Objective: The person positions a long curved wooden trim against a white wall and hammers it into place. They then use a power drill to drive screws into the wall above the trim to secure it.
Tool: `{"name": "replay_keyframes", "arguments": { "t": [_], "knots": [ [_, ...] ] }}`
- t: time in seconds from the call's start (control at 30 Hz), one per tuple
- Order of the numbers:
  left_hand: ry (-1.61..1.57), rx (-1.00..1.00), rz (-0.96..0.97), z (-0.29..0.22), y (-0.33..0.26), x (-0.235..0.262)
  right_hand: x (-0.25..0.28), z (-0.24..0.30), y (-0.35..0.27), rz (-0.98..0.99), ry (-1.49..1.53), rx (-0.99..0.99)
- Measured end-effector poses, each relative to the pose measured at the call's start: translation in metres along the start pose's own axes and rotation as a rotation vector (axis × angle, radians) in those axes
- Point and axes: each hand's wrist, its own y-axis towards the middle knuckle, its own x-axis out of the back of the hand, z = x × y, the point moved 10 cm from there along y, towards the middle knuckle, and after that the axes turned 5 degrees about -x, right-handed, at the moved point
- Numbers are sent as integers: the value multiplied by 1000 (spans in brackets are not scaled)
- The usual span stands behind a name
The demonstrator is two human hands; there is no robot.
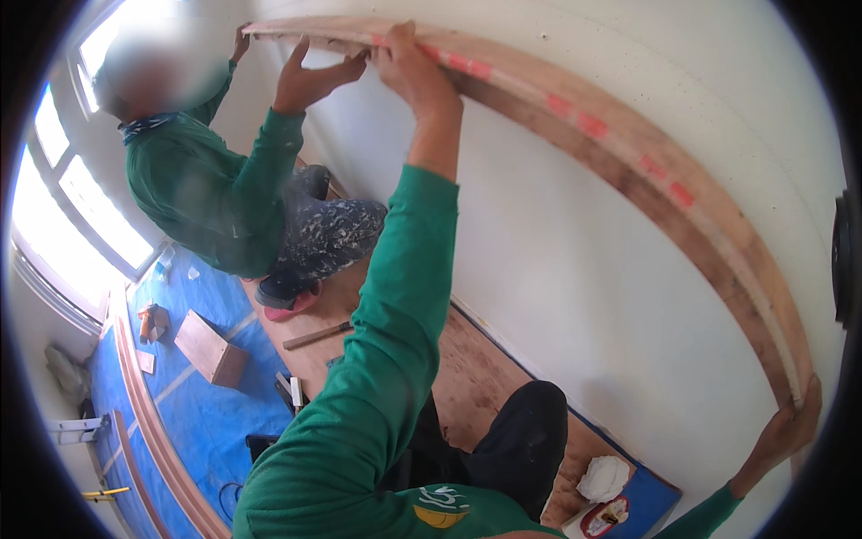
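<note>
A long wooden board point(620, 139) with red marks along its face lies against the white wall, bowed by the lens. My left hand point(415, 72) is closed on its lower edge near the far half, arm raised. At the board's near right end, my right hand point(792, 424) grips the end from below; some of its fingers are hidden. Beyond my left hand, a co-worker in a green top supports the same board, one hand point(310, 79) under it with fingers spread and the other hand point(241, 41) at the far end.
Below are wooden sheets point(476, 377) and blue floor covering point(193, 422). A wooden box point(211, 349), an orange-handled tool point(148, 323) and long timber strips point(148, 404) lie left. A white bundle point(603, 479) and a red container point(603, 517) sit near my knee. The co-worker crouches by the windows point(67, 207).
</note>
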Motion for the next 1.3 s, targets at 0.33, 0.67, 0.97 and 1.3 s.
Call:
{"name": "replay_keyframes", "arguments": {
  "t": [0.33,0.67,0.97,1.3],
  "knots": [
    [136,99,-25,-5,4,127,1,102,-35,245,25,152],
    [278,1046,103,22,-268,232,-48,197,-84,638,244,77],
    [865,1315,141,-17,-368,301,-142,269,-151,1101,448,194],
    [1232,1828,1458,-117,-554,294,-200,363,-244,1438,485,228]
  ]
}}
